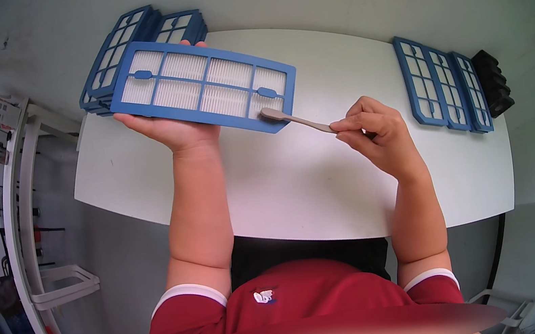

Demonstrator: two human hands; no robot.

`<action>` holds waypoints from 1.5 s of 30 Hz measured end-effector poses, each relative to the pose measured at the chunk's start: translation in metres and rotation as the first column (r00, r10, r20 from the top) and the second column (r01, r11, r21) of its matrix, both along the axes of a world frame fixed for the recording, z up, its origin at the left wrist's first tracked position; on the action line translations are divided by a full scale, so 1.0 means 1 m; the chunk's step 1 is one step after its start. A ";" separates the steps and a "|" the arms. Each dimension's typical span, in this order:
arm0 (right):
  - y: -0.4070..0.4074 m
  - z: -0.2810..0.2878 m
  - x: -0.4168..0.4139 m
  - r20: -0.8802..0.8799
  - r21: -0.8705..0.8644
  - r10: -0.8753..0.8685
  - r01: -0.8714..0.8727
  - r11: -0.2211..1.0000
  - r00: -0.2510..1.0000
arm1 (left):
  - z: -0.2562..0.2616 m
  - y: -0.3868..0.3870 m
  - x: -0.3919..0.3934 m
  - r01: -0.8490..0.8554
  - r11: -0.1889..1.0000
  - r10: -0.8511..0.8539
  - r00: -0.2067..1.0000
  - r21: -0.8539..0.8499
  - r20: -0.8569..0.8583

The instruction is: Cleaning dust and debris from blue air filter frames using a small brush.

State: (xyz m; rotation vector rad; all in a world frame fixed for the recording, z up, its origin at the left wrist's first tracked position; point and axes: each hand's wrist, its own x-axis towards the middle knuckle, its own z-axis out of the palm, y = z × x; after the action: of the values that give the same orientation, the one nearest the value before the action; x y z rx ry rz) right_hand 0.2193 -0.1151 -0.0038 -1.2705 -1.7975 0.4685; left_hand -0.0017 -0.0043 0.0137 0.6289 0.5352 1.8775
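A blue-framed pleated air filter (pixel 204 81) with white panels is held above the white table (pixel 274 181). My left hand (pixel 185 127) supports it from beneath, with fingertips showing over its far edge. My right hand (pixel 376 136) pinches the handle of a small brown brush (pixel 310 123), which looks like a toothbrush. The brush head rests at the filter's lower right panel, beside the frame's corner; its bristles are hidden.
Stacks of similar blue filters (pixel 115 52) stand at the table's far left. Several more filters (pixel 422 83) lie in a row at the right, beside a black ridged object (pixel 491 83). A wall borders the far side. At left stands a white metal rack (pixel 23 201).
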 end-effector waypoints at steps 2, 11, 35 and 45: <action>0.000 0.001 0.003 -0.034 -0.076 0.033 -0.036 0.996 0.999 | 0.000 0.000 0.000 0.007 1.000 -0.007 1.000 0.005 0.003; 0.003 0.003 0.011 0.024 0.092 -0.108 0.105 0.990 0.994 | -0.003 0.002 -0.002 0.052 0.998 -0.051 0.999 0.034 -0.011; 0.006 -0.005 0.008 -0.093 0.060 -0.090 0.096 0.994 0.992 | -0.012 0.001 -0.005 0.202 0.965 -0.205 0.979 0.167 0.004; 0.005 -0.003 0.006 -0.119 -0.036 -0.064 0.060 0.998 0.991 | -0.016 0.002 -0.006 0.372 0.888 -0.394 0.918 0.270 0.034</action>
State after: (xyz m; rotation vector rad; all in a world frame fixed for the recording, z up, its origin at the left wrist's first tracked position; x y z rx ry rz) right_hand 0.2253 -0.1096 -0.0072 -1.2886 -1.6512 0.5298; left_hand -0.0073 -0.0023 -0.0020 0.7584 0.0920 1.5961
